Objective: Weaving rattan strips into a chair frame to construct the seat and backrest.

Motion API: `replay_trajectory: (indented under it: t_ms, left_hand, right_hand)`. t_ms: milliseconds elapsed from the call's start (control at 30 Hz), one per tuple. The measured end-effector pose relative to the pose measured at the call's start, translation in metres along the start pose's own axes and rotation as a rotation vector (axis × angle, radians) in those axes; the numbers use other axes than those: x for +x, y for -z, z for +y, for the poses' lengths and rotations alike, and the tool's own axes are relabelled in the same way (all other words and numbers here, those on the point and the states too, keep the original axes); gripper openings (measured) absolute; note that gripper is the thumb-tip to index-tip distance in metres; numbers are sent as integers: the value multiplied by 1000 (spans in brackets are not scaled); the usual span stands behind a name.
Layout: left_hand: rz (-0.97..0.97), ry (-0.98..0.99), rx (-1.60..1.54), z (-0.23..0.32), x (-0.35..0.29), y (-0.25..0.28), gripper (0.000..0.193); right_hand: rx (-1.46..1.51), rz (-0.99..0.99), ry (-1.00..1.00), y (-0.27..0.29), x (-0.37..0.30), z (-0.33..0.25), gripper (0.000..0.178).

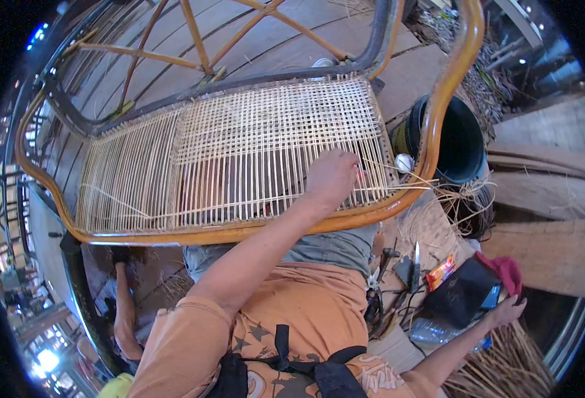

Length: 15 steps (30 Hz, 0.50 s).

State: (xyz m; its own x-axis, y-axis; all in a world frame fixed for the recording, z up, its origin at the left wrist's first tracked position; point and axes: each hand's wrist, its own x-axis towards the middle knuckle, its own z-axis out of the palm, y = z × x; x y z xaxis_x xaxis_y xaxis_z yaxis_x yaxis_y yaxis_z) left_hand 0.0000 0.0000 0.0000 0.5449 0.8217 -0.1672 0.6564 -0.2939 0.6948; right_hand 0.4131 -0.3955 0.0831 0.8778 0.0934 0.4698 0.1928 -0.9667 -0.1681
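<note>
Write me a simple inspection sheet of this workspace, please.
Surface: plank floor, with loose strips at the right.
Work pieces: curved brown frame bearing a woven panel; crossing strands mainly in its far right part.
Clutter: knife, orange packet, dark bag, red cloth, stick bundle, lower right.
Grips: left grip at the panel; right grip by the cloth; hold unclear for both.
Cables: none certain; dark shapes near the knife are unclear.
Surroundings: dark bucket and wooden boards, right.
</note>
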Motion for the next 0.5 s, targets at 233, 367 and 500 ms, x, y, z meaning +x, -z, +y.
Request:
replay_trajectory:
  t_ms: [233,367,500]
  left_hand:
    - [276,-62,227,12,13,-26,17]
    - [205,116,219,24,23,-29,15]
    - [31,93,458,12,24,0,14]
  right_hand:
    - [786,-878,747,8,-147,-302,24]
    - [602,-995,1157,-17,-172,-367,21]
    - [581,-1217,1074,-30,-174,-398,22]
